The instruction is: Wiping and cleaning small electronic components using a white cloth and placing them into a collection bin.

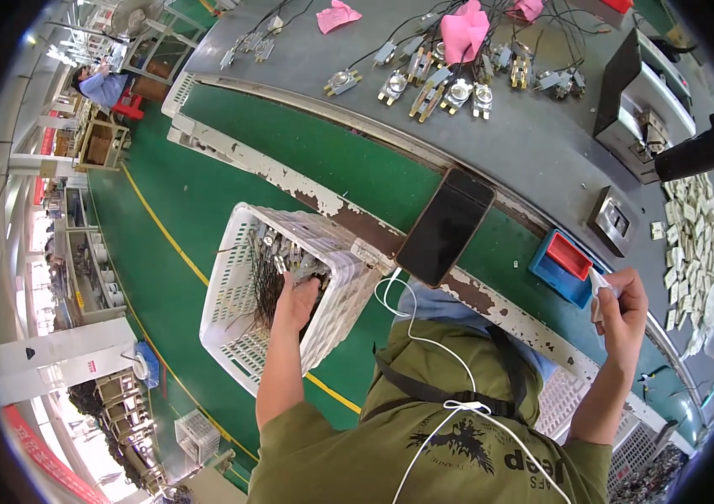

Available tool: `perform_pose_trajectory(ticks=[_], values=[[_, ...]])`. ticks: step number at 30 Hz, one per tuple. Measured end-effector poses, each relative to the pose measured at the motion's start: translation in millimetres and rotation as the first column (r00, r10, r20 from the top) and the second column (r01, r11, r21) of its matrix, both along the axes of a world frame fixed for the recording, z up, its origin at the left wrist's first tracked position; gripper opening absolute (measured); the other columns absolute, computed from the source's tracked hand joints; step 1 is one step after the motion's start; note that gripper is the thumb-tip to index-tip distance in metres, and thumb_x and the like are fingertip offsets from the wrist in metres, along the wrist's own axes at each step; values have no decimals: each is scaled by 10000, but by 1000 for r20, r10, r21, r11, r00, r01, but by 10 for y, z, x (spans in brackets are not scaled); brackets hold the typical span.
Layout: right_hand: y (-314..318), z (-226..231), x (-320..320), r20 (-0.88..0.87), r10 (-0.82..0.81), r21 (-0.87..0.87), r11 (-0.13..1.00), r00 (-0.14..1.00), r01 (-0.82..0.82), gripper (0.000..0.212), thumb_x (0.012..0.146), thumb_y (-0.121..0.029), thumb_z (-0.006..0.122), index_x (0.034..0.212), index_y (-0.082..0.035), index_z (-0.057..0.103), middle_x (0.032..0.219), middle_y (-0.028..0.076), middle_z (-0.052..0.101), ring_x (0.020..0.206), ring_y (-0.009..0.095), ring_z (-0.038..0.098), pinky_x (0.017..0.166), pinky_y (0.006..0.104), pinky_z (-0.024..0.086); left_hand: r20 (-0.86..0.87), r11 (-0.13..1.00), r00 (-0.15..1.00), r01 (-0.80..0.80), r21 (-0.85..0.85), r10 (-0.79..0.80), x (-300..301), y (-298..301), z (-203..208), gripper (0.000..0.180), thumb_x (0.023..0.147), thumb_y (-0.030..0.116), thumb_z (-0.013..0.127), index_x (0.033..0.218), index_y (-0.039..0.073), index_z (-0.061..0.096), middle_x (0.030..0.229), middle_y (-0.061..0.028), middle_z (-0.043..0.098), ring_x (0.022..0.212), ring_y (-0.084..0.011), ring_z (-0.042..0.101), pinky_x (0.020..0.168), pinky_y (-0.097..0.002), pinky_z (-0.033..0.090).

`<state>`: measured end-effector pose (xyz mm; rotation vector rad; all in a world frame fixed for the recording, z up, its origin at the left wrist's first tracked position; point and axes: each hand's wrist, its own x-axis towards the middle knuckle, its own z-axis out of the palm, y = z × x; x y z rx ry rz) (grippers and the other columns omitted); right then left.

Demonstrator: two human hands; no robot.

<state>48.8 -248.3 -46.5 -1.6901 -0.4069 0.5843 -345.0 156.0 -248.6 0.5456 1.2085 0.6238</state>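
Observation:
My left hand [296,304] reaches into a tilted white plastic crate [224,290]. Its fingers are among metal parts with dark wires [269,277], partly hidden, so I cannot tell whether they grip one. At the right, my right hand [623,315] is raised and closed on a crumpled white piece [598,296], cloth or paper. Just left of that hand, a small red tray [569,255] sits in a blue tray [546,273] by the bench edge. A dark phone [447,227] with a white cable lies between my hands.
Wired metal assemblies [457,94] and pink scraps [464,32] lie on the grey bench [290,76]. To the right are a metal-and-black device [646,101], a square metal block [613,220] and many small pale pieces [693,252]. A person [103,84] sits far left beyond the green floor.

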Motion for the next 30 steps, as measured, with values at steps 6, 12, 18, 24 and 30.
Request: perform_pose_trajectory(ticks=[6, 12, 18, 24, 30], values=[[-74, 35, -59, 20, -32, -61, 998, 999, 33, 118, 910, -156, 578, 931, -55, 519, 643, -2, 536, 420, 33, 412, 379, 177, 294, -778, 734, 440, 678, -40, -449, 493, 216, 635, 441, 969, 414, 397, 823, 61, 617, 701, -27, 613, 567, -114, 562, 434, -243, 362], [301, 225, -80, 143, 217, -85, 975, 966, -206, 451, 791, -99, 741, 1160, -31, 491, 1054, 69, 551, 795, 101, 577, 680, 246, 485, -550, 176, 782, 610, 773, -294, 1815, -293, 1755, 322, 1019, 250, 307, 855, 48, 496, 787, -52, 502, 689, -117, 473, 644, -271, 409], [329, 381, -69, 189, 255, -147, 962, 948, -230, 899, 680, -238, 837, 1403, -78, 327, 1190, 144, 582, 918, 225, 635, 788, 341, 501, -544, -462, 473, 287, 839, -693, 3048, -1408, 2376, 390, 676, 65, 768, 1032, 95, 612, 1076, -86, 599, 957, -285, 572, 813, -384, 463], [299, 382, -76, 315, 264, -192, 958, 912, -211, 957, 682, -229, 823, 1449, -124, 260, 1020, 156, 643, 841, 305, 648, 733, 372, 522, -738, -663, 360, 328, 673, -571, 3366, -1856, 2635, 316, 675, 52, 744, 969, 59, 627, 1010, -104, 602, 940, -295, 576, 810, -385, 455], [265, 320, -28, 397, 271, -177, 960, 877, -216, 995, 705, -276, 801, 1482, -183, 186, 959, 161, 657, 739, 309, 644, 647, 383, 503, -652, -543, 291, 376, 751, -700, 3487, -1731, 2506, 152, 787, 25, 656, 931, 29, 608, 917, -94, 621, 856, -232, 590, 777, -324, 455]])
